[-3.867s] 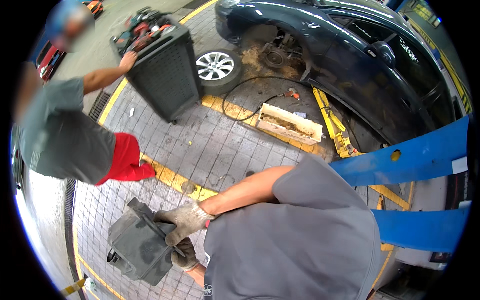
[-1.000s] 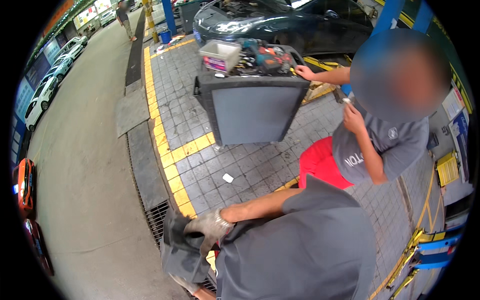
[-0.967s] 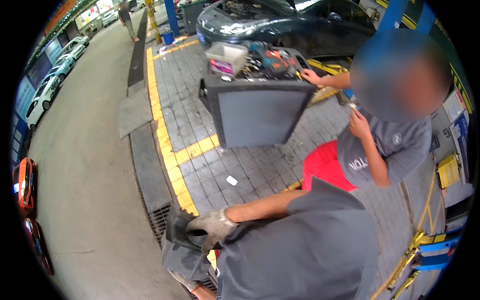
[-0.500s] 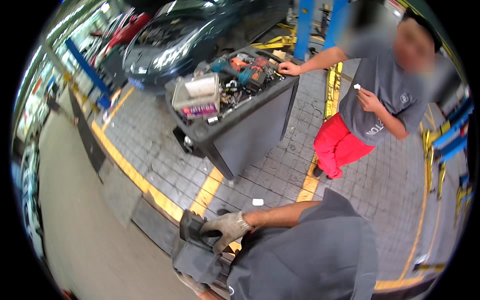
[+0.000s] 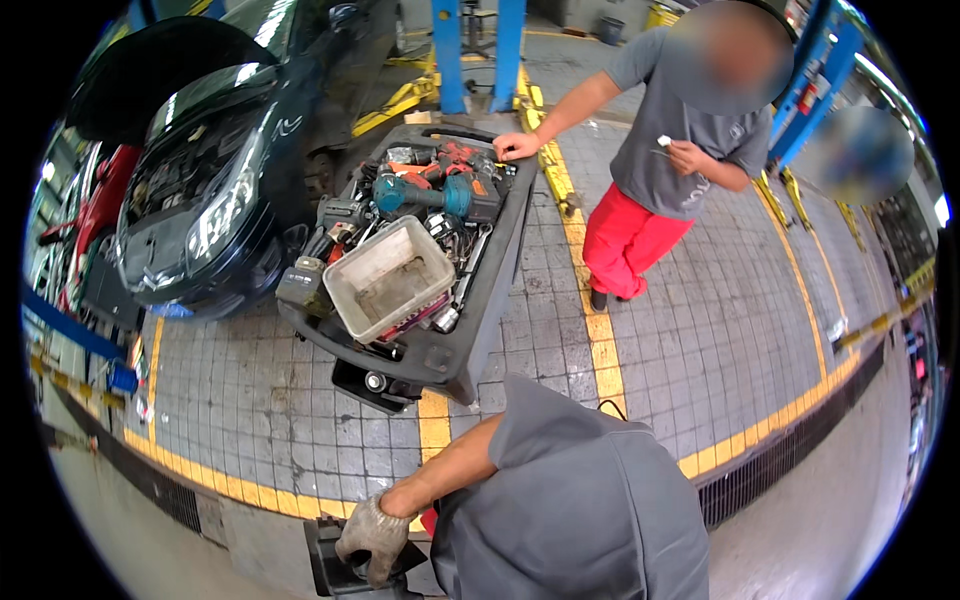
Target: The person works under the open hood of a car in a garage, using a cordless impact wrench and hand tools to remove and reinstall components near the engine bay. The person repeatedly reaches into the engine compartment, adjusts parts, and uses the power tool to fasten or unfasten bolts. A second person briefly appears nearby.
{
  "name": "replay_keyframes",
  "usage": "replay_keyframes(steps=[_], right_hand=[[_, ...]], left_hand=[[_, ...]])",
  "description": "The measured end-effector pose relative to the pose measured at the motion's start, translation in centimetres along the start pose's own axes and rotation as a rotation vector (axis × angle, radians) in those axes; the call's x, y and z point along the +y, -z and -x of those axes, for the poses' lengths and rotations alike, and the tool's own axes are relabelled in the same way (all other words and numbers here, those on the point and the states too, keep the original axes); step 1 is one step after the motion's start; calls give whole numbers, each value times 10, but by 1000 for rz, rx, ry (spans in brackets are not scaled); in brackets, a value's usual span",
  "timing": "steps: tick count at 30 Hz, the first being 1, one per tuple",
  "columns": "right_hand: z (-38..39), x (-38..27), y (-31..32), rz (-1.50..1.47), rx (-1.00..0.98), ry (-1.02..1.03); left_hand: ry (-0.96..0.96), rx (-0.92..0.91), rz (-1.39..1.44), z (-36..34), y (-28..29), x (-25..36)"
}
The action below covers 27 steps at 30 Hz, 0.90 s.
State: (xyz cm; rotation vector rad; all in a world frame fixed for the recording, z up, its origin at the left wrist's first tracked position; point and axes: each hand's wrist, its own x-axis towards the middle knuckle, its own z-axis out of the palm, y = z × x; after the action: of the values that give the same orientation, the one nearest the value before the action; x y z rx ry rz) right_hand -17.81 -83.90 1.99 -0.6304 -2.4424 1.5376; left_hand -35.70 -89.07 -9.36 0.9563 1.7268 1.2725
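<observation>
My right hand, in a dirty light knit glove, is at the lower edge with its fingers curled over a black plastic housing. The housing has a hollow, angular shape, and its lower part runs out of the picture. My grey sleeve and shirt cover much of the lower middle. My left hand does not show. Beyond my arm stands a black tool cart. On it lie a teal-and-black power tool, several wrenches and sockets, and a whitish plastic bin.
A co-worker in a grey shirt and red trousers rests one hand on the cart and holds a small white thing. A dark car with its hood up stands left. Blue lift posts rise behind; a floor grate lies right.
My view has turned, so the cart and co-worker sit further left. My right hand and the black housing are lower in view. My left hand, partly visible under the housing before, has left the picture.
</observation>
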Motion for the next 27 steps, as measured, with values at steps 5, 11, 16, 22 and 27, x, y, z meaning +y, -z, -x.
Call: replay_keyframes(steps=[5, 11, 16, 22, 27], right_hand=[[-91, 36, 27, -101, 119, -68], [-163, 50, 94, -227, 299, -219], [-213, 54, 148, -224, 476, -339], [-236, 82, 202, -152, 646, -363], [-279, 127, 240, -152, 843, -317]], left_hand=[[-51, -160, 3, -116, 18, 11], [-80, -326, -19, -246, 31, 43], [-70, -376, -48, -347, 52, 60], [-64, -420, 19, -443, 58, 72], [-110, -345, -19, -501, 61, 103]])
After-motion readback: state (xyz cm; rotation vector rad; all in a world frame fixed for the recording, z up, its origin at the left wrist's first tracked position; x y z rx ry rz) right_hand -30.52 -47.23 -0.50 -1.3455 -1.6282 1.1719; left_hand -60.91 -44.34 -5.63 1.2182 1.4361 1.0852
